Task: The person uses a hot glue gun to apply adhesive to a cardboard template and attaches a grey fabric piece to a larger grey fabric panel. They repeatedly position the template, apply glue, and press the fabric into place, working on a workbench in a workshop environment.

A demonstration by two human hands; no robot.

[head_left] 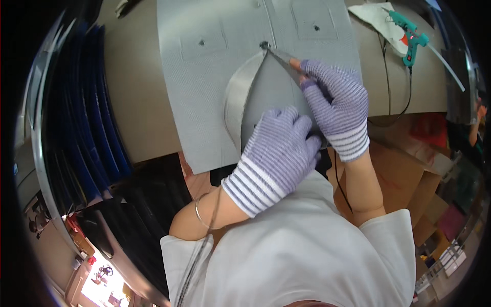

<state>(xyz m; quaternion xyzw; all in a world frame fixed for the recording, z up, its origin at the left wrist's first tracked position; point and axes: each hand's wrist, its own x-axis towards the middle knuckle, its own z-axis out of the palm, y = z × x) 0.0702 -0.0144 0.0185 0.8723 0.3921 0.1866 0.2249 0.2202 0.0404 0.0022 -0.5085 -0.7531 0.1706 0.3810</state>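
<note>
A grey, fabric-like panel (197, 107) lies flat on the table in front of me. It parts along a middle seam below a small round dark fitting (264, 45). The left flap (236, 94) curls outward, and between the flaps a grey surface (276, 87) shows. My right hand (337, 100), in a purple-and-white striped fingerless glove, is closed with thumb and fingertips on the edge of the right flap. My left hand (284, 143), gloved alike, rests over the near part of the opening. Its fingers are curled, and what lies under them is hidden.
A teal glue gun (410, 43) with a pale glue stick sits at the far right on a white sheet (376, 19), its black cord (409, 97) hanging off the table (135, 92). Several dark blue panels (94, 112) stand at left. Cardboard boxes (394, 169) are below right.
</note>
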